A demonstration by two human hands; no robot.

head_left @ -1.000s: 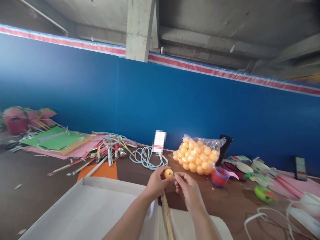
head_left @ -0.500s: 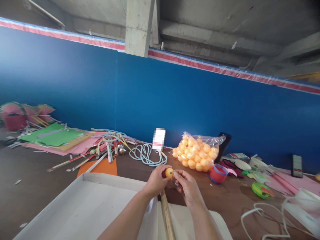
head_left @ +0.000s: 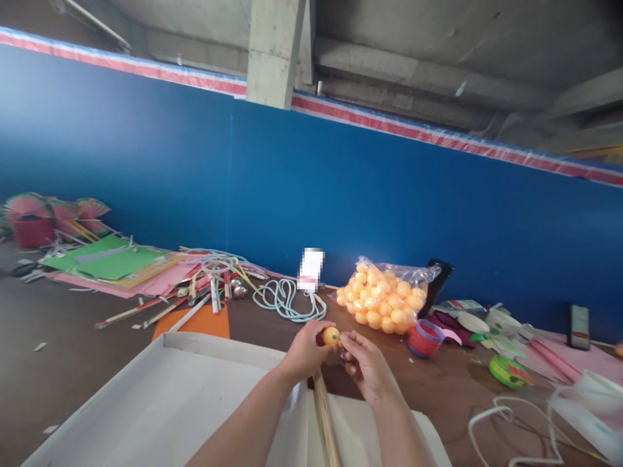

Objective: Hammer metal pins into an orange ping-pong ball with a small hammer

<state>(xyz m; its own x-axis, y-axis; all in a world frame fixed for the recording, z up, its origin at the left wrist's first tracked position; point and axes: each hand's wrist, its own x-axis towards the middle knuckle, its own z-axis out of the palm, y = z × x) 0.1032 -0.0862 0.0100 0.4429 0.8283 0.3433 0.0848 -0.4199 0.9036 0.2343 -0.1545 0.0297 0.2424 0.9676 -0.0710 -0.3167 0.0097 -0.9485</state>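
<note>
A smooth blue wall panel [head_left: 341,194] spans the frame's middle, beneath a grey concrete ceiling [head_left: 428,39]. Below, a dark brown counter [head_left: 445,386] bears a shallow white box [head_left: 209,402], lower left, and a clear plastic bag [head_left: 409,275] of orange balls, right of centre. At lower centre, the left hand [head_left: 305,352] grips a small round orange ball [head_left: 330,336]; the right hand [head_left: 370,366] curls beside it, its hold unclear.
</note>
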